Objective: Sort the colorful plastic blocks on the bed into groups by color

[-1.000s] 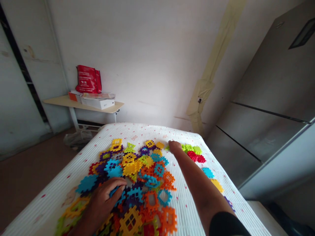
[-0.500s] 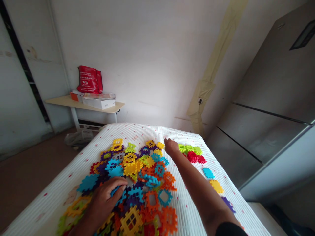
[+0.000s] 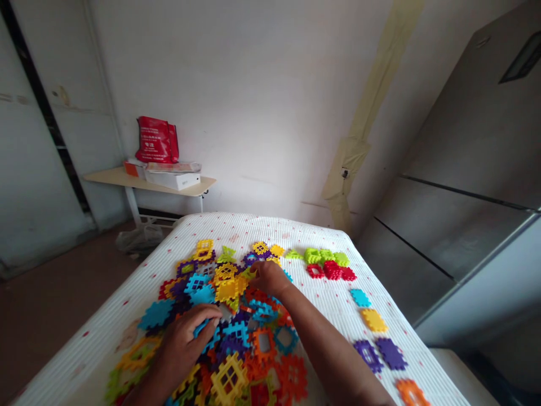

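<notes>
A heap of flat interlocking plastic tiles (image 3: 236,316) in many colours covers the middle of a white ribbed table (image 3: 321,231). My left hand (image 3: 186,341) lies palm down on the heap's near left side, fingers spread over blue tiles. My right hand (image 3: 268,277) reaches into the far part of the heap with fingers curled onto a green and yellow tile; what they grip is hidden. To the right lie sorted groups: green tiles (image 3: 323,256), red tiles (image 3: 332,272), a blue tile (image 3: 360,297), a yellow tile (image 3: 374,320), purple tiles (image 3: 380,354) and an orange tile (image 3: 412,392).
A grey refrigerator (image 3: 469,169) stands close to the table's right side. At the back left a small side table (image 3: 147,183) carries a red bag (image 3: 156,140) and a white box. A plastic bag lies on the brown floor (image 3: 51,293) beneath it.
My right hand has drawn back from the green tiles at the far right edge and come down onto the far part of the heap. My left hand has stayed on the heap.
</notes>
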The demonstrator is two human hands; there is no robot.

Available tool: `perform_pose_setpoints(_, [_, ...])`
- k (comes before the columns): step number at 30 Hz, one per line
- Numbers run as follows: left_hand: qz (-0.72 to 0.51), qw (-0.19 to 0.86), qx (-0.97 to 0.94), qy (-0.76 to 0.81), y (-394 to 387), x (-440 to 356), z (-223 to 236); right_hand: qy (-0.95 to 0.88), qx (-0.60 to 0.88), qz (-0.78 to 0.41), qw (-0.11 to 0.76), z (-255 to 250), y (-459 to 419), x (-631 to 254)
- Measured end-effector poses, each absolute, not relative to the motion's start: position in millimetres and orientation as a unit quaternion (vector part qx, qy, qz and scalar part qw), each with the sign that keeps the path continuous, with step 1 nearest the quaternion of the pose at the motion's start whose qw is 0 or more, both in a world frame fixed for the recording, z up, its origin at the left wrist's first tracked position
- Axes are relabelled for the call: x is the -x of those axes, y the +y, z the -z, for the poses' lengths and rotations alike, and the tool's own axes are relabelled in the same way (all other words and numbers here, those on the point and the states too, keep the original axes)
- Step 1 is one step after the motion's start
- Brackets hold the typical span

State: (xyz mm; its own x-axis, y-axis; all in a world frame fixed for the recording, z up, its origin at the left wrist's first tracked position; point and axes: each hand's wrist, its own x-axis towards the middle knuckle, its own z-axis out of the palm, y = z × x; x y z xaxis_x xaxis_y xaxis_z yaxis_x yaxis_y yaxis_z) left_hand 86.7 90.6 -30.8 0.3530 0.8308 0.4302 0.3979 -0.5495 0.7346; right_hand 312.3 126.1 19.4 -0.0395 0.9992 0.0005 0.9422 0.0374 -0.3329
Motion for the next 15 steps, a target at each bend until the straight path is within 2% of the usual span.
perform_pose_setpoints(9, [-0.415,0.261,-0.778,0.392,91,-87,28,-0.618,0.766,-0.012,0.175,-17,112,-354])
perform_pose_setpoints(15, [-0.421,0.256,-0.780,0.386,90,-89,24,-0.517,0.840,-0.022,0.166,5,107,-410])
